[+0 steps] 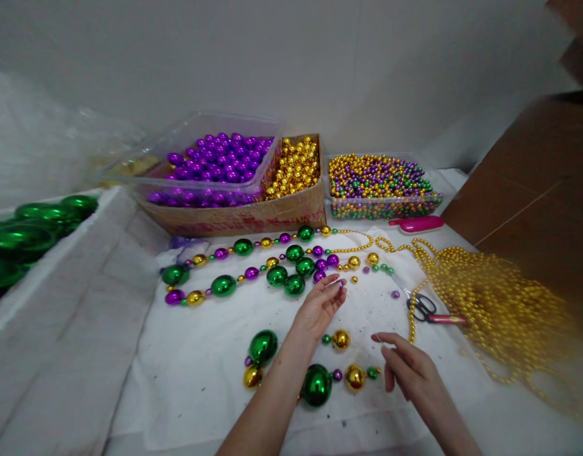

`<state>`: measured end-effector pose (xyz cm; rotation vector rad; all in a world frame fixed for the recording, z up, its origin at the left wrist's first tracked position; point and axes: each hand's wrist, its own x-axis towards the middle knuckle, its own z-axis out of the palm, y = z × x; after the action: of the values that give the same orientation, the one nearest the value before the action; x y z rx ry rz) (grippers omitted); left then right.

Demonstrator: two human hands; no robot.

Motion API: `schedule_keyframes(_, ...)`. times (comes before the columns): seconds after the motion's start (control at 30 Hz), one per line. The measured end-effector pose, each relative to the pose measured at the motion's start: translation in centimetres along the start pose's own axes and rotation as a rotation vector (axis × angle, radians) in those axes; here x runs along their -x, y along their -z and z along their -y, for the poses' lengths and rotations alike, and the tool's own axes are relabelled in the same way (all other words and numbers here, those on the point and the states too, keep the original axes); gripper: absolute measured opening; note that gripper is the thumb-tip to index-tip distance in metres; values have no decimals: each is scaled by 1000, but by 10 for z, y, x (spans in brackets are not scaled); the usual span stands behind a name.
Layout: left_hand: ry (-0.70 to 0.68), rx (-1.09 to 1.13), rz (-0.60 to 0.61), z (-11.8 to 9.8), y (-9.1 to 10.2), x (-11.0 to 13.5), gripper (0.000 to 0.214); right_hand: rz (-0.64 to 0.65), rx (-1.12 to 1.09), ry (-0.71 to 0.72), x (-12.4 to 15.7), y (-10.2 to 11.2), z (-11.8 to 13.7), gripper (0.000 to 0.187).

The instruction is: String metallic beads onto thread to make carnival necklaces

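Note:
My left hand (320,304) holds a small purple bead (341,284) at its fingertips, above the white cloth (201,354). My right hand (410,364) pinches a thin pale string (371,326) between thumb and fingers, to the right of the left hand. Below my left forearm, partly hidden by it, lies a strand with a large green bead (317,385), a gold bead (355,377) and small beads. Loose large green beads (294,284) and purple beads (333,260) sit just beyond my left hand. Farther back, a long beaded necklace (224,285) lies looped.
Bins of purple beads (225,158), gold beads (296,164) and small mixed beads (381,183) line the back. Scissors (422,307), a red-handled tool (447,319) and a heap of gold bead chain (505,304) are right. A box of green ornaments (25,237) stands left.

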<state>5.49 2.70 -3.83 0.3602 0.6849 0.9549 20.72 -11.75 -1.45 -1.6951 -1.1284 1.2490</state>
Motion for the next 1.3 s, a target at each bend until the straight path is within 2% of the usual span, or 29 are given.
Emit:
schedule_keyframes(0.1, -12, -120, 77, 4, -7, 8, 33, -13, -26, 28, -10, -8, 0, 33)
schedule_keyframes(0.2, -32, -224, 140, 5, -15, 15, 20, -54, 35, 73, -25, -12, 0, 30)
schedule_keyframes(0.3, -132, -350, 111, 2, -23, 20, 13, -159, 229, 182, -37, -8, 4, 26)
schedule_keyframes(0.4, -265, -501, 67, -3, -33, 25, 13, -277, 393, 359, -42, -1, 15, 34)
schedule_keyframes(0.5, -329, -563, 113, -4, -44, 31, 12, -246, 303, 415, -43, 1, 24, 32)
schedule_keyframes(0.63, -364, -586, 128, -8, -49, 36, 13, -92, -33, 243, -44, -2, 28, 22)
schedule_keyframes(0.7, -346, -622, 140, -15, -45, 35, 14, -77, -211, 154, -44, -1, 27, 21)
schedule_keyframes(0.8, -330, -724, 102, -34, -28, 33, 19, -167, -430, 128, -42, 5, 26, 20)
schedule_keyframes(0.9, -441, -834, -88, -57, -5, 29, 21, -263, -545, 165, -41, 17, 27, 21)
schedule_keyframes(1.0, -569, -1039, -238, -72, 15, 25, 18, -281, -569, 177, -42, 27, 30, 19)
schedule_keyframes(1.07, -659, -1320, -315, -73, 24, 23, 15, -265, -579, 169, -43, 31, 32, 19)
schedule_keyframes(1.17, -753, -1756, -402, -65, 32, 21, 19, -207, -622, 146, -42, 33, 35, 22)
schedule_keyframes(1.3, -739, -2038, -392, -50, 38, 20, 36, -158, -655, 157, -36, 37, 42, 27)
